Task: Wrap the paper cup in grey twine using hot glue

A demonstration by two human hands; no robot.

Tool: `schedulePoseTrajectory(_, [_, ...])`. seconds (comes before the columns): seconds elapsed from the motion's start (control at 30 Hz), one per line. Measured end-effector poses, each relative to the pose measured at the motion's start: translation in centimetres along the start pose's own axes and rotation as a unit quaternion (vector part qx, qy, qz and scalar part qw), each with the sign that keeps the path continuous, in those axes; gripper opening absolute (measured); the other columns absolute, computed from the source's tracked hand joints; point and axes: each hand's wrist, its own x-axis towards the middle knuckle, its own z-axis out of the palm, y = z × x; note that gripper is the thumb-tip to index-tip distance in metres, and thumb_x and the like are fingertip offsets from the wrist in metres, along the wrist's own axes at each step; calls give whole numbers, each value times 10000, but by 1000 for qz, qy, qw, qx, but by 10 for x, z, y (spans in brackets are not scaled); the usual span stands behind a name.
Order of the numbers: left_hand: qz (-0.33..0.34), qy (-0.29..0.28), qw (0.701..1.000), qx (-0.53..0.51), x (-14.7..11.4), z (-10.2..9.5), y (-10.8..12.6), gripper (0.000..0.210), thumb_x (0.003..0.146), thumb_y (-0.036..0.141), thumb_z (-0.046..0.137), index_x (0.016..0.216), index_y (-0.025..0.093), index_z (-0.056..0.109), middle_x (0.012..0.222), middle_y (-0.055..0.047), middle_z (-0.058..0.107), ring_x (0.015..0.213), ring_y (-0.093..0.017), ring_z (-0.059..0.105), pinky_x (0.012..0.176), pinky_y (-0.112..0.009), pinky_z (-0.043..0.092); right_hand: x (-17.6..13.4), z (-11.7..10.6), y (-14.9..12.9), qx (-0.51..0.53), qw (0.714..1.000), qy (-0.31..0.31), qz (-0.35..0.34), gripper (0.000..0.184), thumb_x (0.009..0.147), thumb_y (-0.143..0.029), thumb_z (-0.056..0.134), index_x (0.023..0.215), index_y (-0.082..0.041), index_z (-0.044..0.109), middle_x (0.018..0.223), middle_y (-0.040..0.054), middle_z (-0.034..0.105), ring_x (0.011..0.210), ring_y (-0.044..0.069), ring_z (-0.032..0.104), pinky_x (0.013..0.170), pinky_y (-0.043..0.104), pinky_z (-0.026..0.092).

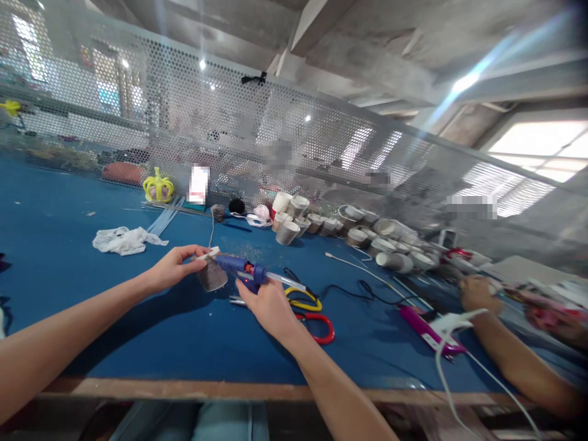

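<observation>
My right hand [270,301] is wrapped round a blue hot glue gun [236,264], with a clear glue stick [287,280] jutting from its back. The gun's nozzle end reaches the rim of a small grey cup [214,277]. Pinched at that rim, my left hand [181,266] holds the cup tilted above the blue table. A thin grey cord [212,228] runs from near the rim up to a small ball of cord [218,212]. Scissors with a red and yellow handle [316,324] lie partly hidden behind my right hand.
Several grey and white cups [288,231] stand along the back and right. A crumpled white cloth [124,240] lies left, near a yellow crown-like piece [158,185]. A purple power strip [429,331] with cables lies right, beside a co-worker's arm [500,343]. Perforated mesh [220,135] borders the table's back.
</observation>
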Motion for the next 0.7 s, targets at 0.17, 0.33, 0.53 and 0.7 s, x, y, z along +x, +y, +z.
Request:
schedulePoseTrajectory(0.17, [0, 1, 1000, -10, 1, 0, -2, 197, 717, 347, 553, 663, 161, 516, 1041, -94, 598, 1125, -255, 436, 961, -390, 275, 1, -1, -1, 5, 1000, 13, 4, 174, 720, -262, 523, 720, -125, 630, 591, 61, 624, 515, 162, 559, 519, 248, 427])
schedulePoseTrajectory(0.33, [0, -3, 1000, -13, 1, -1, -3, 189, 720, 338, 553, 657, 166, 507, 1032, -87, 603, 1145, -249, 422, 968, -384, 270, 1, -2, -1, 10, 1000, 16, -4, 165, 718, -254, 520, 723, -128, 627, 597, 55, 622, 531, 160, 563, 533, 244, 429])
schedulePoseTrajectory(0.53, [-2, -1, 1000, -12, 1, -1, -3, 185, 716, 332, 555, 645, 169, 503, 1035, -87, 602, 1148, -254, 419, 968, -388, 269, 0, 0, 0, 12, 1000, 5, -1, 176, 722, -263, 518, 725, -124, 626, 613, 68, 630, 544, 171, 572, 542, 255, 433])
schedulePoseTrajectory(0.7, [0, -4, 1000, -18, 0, 0, -2, 180, 720, 332, 548, 650, 173, 503, 1046, -84, 600, 1148, -252, 419, 969, -385, 272, 0, 0, 0, 13, 1000, 21, 4, 158, 714, -255, 524, 706, -131, 622, 583, 53, 618, 515, 158, 559, 506, 239, 419])
